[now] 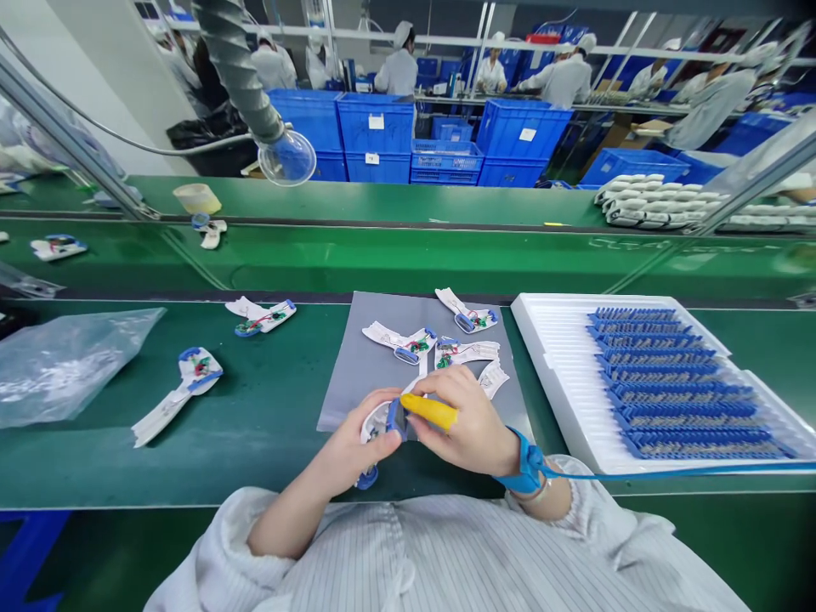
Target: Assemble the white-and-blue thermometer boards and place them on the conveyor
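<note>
My left hand [357, 438] is closed around a white and blue device housing [396, 418] with a small dark window, held above the near edge of the grey mat [344, 365]. Over the same piece, my right hand [462, 416] presses its index finger, in a yellow finger cot [430, 411], near the window. Its thumb sits close below; whether it grips anything is hidden. On the mat lie several open white housing halves [414, 344] with green circuit boards and wires. A blue wrist strap [528, 466] circles my right wrist.
To the right stands a white foam tray [561, 382] with rows of blue parts [676, 378]. More housing halves [197, 371] and a clear plastic bag [70, 365] lie left. An extraction hose [239, 68] hangs above the green conveyor [382, 259]; blue crates [376, 127] and co-workers are beyond.
</note>
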The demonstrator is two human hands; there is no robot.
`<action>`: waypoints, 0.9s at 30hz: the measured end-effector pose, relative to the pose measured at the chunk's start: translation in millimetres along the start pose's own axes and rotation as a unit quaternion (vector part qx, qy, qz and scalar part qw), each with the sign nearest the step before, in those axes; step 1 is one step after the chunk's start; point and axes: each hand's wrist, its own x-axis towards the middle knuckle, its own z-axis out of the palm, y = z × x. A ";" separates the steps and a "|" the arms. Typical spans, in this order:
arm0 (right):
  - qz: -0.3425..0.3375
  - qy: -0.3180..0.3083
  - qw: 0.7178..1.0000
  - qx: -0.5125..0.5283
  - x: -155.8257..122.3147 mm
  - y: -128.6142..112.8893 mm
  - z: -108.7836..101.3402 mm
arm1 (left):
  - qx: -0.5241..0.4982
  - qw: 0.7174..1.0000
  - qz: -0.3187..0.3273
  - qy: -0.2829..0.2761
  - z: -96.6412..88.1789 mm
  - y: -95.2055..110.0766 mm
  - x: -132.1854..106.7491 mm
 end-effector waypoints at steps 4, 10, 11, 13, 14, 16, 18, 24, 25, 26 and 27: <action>-0.059 0.011 0.998 -0.035 5.5 0.6 1.8 | -0.010 0.999 -0.021 -0.022 5.5 -0.1 -0.4; 0.069 0.066 0.992 0.087 -7.6 -1.4 4.8 | -0.090 0.995 0.040 0.016 1.9 -8.8 0.0; 0.124 0.053 0.979 0.154 -10.2 -2.1 6.1 | -0.054 0.996 0.072 0.026 0.5 -9.6 0.2; 0.229 0.003 0.920 0.317 -14.2 -3.3 10.2 | 0.036 0.991 0.128 0.031 -1.5 -10.4 0.5; 0.268 -0.024 0.878 0.396 -15.4 -3.5 13.0 | 0.077 0.986 0.145 0.028 -2.0 -10.6 0.7; 0.319 -0.056 0.792 0.518 -17.0 -2.6 19.6 | 0.140 0.977 0.158 0.026 -2.0 -11.4 1.1; 0.341 -0.068 0.734 0.584 -18.5 -0.4 26.3 | 0.192 0.966 0.166 0.043 -1.2 -13.3 1.2; 0.386 -0.100 0.676 0.620 -19.1 1.4 35.2 | 0.309 0.921 0.212 0.108 0.7 -21.7 -0.1; 0.388 -0.104 0.674 0.620 -17.6 0.1 35.1 | 0.326 0.915 0.214 0.108 1.2 -22.5 -0.2; 0.389 -0.107 0.673 0.620 -15.7 -1.4 34.9 | 0.340 0.909 0.216 0.106 1.8 -23.0 -0.2; 0.388 -0.108 0.673 0.621 -13.8 -3.0 34.8 | 0.351 0.905 0.217 0.103 2.6 -23.4 -0.2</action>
